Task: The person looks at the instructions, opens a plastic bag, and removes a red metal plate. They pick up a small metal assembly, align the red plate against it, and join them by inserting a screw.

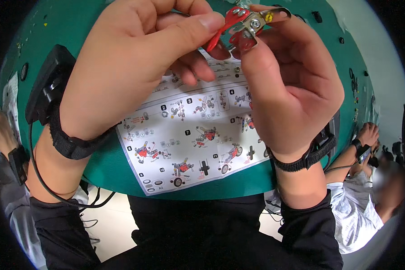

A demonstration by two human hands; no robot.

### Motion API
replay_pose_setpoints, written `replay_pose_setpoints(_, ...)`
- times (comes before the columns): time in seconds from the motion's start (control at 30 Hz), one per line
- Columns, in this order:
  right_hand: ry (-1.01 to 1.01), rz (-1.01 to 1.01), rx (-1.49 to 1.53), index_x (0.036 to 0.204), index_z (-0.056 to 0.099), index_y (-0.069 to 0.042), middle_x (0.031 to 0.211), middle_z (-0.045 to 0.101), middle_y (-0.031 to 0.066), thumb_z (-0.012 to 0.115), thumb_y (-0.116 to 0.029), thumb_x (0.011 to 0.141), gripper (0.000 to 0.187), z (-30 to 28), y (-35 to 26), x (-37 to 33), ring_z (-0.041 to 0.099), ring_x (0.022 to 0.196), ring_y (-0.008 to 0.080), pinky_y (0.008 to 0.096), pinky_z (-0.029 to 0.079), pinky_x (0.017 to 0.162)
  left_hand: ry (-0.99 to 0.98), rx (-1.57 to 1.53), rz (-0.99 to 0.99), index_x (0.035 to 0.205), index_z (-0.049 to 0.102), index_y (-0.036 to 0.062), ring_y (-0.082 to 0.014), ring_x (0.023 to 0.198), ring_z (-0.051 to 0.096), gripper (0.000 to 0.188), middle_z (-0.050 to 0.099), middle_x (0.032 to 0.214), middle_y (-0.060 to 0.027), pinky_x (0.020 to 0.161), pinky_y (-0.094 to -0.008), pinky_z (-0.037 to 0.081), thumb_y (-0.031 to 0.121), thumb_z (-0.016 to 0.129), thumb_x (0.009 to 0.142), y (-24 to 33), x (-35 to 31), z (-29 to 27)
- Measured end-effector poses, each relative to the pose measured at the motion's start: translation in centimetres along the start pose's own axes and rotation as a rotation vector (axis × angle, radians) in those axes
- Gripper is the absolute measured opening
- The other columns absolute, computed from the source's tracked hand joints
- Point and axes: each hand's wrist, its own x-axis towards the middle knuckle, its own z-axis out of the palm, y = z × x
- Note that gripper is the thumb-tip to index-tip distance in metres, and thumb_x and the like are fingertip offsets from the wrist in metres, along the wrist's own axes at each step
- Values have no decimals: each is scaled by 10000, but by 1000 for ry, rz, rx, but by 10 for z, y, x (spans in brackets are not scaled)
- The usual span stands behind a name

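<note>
A small metal model assembly (255, 23) with silver brackets, screws, red plates and a yellow part is held up at the top of the view. My right hand (297, 85) grips it between thumb and fingers. From the left, my left hand (144, 58) pinches a red plate (229, 22) of the same assembly between thumb and forefinger. Its other fingers curl below, partly hidden. Under both hands lies a printed instruction sheet (166, 135) with step drawings of a model motorcycle. A small nut (237, 69) rests on the sheet between the hands.
The green table (252, 186) has a rounded near edge. A black tyre (24, 71) lies at the left, and small black parts (317, 17) lie at the far right. Other people's hands (2, 130) and arms show at both sides. A cable (45, 180) hangs along my left forearm.
</note>
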Motion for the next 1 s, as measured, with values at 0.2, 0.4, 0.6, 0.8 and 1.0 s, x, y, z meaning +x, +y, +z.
replay_pose_setpoints(0.2, 16, 19, 56, 1239, 563, 68, 1088, 695, 170, 625, 55, 895, 350, -3, -1, 5, 686, 908, 173, 309, 564, 812, 153, 425, 260, 1184, 594, -23, -138, 791, 686, 281, 702, 1020, -106, 669, -230, 526, 190, 564, 1004, -26, -5, 7)
replay_pose_setpoints(0.4, 47, 17, 121, 1218, 571, 82, 1030, 709, 160, 634, 54, 890, 336, 3, 6, 3, 689, 857, 169, 298, 569, 782, 226, 527, 311, 1184, 602, -25, -119, 858, 677, 271, 705, 1073, -97, 697, -227, 526, 94, 652, 946, -26, -7, 20)
replay_pose_setpoints(0.6, 156, 190, 110, 1156, 611, 73, 950, 726, 132, 670, 41, 875, 289, 8, -4, 2, 688, 773, 138, 244, 560, 680, 274, 555, 316, 1160, 620, -18, -123, 874, 674, 251, 707, 1049, -90, 733, -239, 536, 97, 666, 942, -28, -6, 12)
replay_pose_setpoints(0.8, 17, 16, 53, 1160, 612, 65, 963, 726, 137, 675, 54, 872, 296, 5, -3, 4, 693, 800, 139, 239, 561, 693, 270, 430, 290, 1158, 634, -29, -156, 921, 686, 244, 705, 1053, -103, 843, -288, 559, 98, 649, 950, -29, -4, 9)
replay_pose_setpoints(1.0, 26, -40, -86, 1188, 590, 67, 1006, 720, 149, 669, 64, 878, 320, 6, 2, 2, 698, 855, 153, 247, 568, 720, 262, 460, 286, 1164, 646, -35, -172, 956, 690, 258, 708, 1066, -115, 895, -311, 558, 104, 649, 947, -26, -5, 4)
